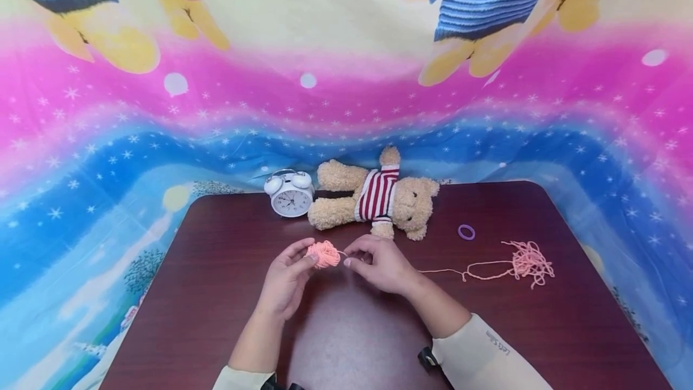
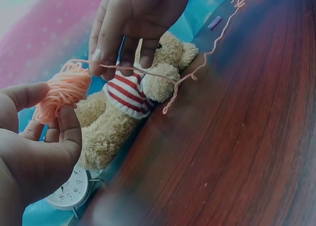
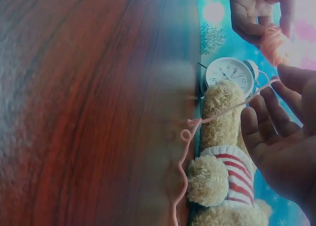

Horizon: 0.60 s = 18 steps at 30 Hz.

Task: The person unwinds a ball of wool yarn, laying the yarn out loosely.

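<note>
A small ball of pink yarn [image 1: 323,254] is held above the dark wooden table [image 1: 216,294], pinched between the thumb and curled fingertips of the left hand [image 1: 285,281]. Held at the fingertips this way, the ball is kept exposed, which appears to leave room for yarn to be laid around it.

From the ball a single yarn strand [image 2: 148,72] is led to the right hand [image 1: 379,265], just beside the left fingertips, where it is caught under the curled fingers [image 2: 101,53]. The strand looks taut between the two hands, probably so that it lies down tight. Beyond the right fingers it is trailed loosely across the table, away to the right, and is ended in a loose yarn tangle [image 1: 527,262] well apart from both hands.

Just beyond the fingertips of both hands a teddy bear [image 1: 379,197] in a red-and-white striped shirt is laid on its side. A white alarm clock [image 1: 289,194] stands next to the bear, beyond the left fingers. A purple hair ring [image 1: 466,232] lies beyond the right hand, between bear and tangle. A colourful printed sheet [image 1: 346,107] is draped behind the table.
</note>
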{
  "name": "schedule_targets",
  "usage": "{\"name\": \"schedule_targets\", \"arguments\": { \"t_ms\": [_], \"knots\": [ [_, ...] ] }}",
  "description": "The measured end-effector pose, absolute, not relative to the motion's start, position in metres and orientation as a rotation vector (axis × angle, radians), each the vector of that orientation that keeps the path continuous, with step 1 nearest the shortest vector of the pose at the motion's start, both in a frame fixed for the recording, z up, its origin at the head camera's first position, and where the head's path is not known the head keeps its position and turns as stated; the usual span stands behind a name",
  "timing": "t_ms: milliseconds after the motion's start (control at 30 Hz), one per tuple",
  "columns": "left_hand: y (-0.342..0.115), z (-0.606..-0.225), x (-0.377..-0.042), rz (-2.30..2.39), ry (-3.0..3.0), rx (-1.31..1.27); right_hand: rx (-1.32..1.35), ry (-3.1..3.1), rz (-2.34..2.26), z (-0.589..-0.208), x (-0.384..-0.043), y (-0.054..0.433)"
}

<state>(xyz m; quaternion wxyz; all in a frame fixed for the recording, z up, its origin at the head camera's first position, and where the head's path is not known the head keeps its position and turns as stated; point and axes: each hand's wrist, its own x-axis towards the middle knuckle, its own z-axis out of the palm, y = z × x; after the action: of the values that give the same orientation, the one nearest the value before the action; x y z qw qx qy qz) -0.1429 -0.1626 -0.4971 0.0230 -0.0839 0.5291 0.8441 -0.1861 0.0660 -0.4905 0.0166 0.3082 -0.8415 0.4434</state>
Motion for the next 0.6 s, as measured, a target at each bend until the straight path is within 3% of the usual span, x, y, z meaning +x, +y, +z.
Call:
{"name": "schedule_targets", "arguments": {
  "t_ms": [600],
  "knots": [
    [-0.161, -0.498, -0.143, 2.572, 1.686, -0.229, 0.858, -2.589, 1.336, -0.482, -0.182, 0.088]
  ]
}}
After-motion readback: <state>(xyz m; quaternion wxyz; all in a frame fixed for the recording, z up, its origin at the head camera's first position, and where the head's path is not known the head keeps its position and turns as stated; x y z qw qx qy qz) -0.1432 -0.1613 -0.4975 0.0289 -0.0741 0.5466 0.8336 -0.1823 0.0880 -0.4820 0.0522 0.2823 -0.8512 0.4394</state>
